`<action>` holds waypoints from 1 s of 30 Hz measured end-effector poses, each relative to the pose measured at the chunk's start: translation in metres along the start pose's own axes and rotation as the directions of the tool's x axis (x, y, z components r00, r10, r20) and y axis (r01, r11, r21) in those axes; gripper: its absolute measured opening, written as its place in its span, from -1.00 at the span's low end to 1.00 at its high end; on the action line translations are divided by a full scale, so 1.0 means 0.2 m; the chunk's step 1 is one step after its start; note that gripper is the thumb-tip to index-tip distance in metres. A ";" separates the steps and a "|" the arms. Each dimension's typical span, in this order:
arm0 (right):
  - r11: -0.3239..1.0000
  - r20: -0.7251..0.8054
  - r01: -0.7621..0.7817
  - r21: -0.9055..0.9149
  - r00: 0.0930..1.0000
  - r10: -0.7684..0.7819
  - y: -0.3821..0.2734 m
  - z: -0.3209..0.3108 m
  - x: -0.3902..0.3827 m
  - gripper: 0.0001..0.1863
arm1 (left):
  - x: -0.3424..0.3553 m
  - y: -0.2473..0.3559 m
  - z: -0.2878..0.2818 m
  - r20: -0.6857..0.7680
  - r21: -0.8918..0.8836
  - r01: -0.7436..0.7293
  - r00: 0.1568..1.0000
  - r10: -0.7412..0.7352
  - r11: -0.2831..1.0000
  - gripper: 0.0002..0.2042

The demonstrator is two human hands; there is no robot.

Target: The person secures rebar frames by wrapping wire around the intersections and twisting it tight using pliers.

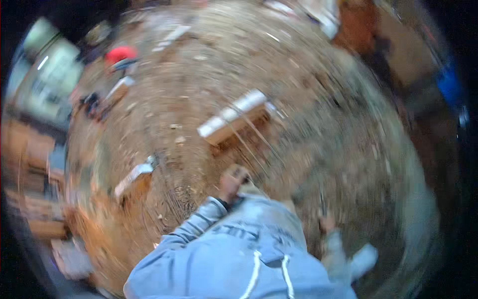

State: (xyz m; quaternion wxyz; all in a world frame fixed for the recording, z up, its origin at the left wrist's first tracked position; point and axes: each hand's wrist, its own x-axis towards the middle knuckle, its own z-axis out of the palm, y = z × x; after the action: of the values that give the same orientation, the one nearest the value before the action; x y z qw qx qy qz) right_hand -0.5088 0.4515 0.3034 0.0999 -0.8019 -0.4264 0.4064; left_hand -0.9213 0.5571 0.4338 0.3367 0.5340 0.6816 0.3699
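Observation:
My left hand (pixel 231 183) is held in front of my body, its fingers curled. Something small and dark shows beside them, too smeared to name. My right hand (pixel 327 223) is out to the right at hip height, closed around a thin dark rod-like tool (pixel 322 200) that points away from me. Ahead of me on the dirt floor (pixel 308 134) lies a long block (pixel 233 117) with a white top and brown side. Two thin rods (pixel 254 138) run from this block toward my body. Motion blurs the whole picture.
A smaller white-topped block (pixel 133 180) lies to the left, and another (pixel 121 86) farther off beside a red object (pixel 121 54). A pale strip (pixel 172 37) lies at the far side. Stacked wooden items (pixel 42 174) line the left edge. Large brown shapes (pixel 398 50) stand at the far right.

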 end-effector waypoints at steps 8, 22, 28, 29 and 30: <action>0.680 0.029 -0.535 0.501 0.796 0.605 -0.02 -0.09 -0.30 -0.39 | 0.55 0.29 0.48 0.591 -0.275 0.320 0.800 -0.103 0.907 -0.81; 0.480 0.031 -0.829 0.286 0.509 0.860 0.27 0.89 0.29 -0.14 | 1.03 -0.33 1.12 0.743 -0.003 0.188 0.658 -0.123 0.982 -0.80; 0.500 -0.690 -0.850 -0.164 0.461 0.558 1.03 1.48 0.33 -0.12 | 0.23 -0.65 1.41 0.830 0.135 0.469 0.427 -0.358 0.873 -0.79; 0.496 -0.318 -0.867 -0.043 0.483 0.816 0.80 1.38 0.46 -0.19 | 0.22 -0.69 1.41 0.814 0.200 0.485 0.401 -0.420 0.851 -0.80; 0.511 -0.300 -0.859 -0.041 0.498 0.813 0.70 1.30 0.47 -0.19 | 0.17 -0.69 1.47 0.820 0.250 0.527 0.330 -0.467 0.812 -0.81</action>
State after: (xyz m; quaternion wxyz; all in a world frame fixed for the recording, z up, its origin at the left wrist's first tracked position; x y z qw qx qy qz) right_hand -0.5880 0.3885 0.0102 -0.1337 -0.9561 -0.0028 0.2607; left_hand -0.7439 0.6108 0.1662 0.7389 0.3989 0.5413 -0.0427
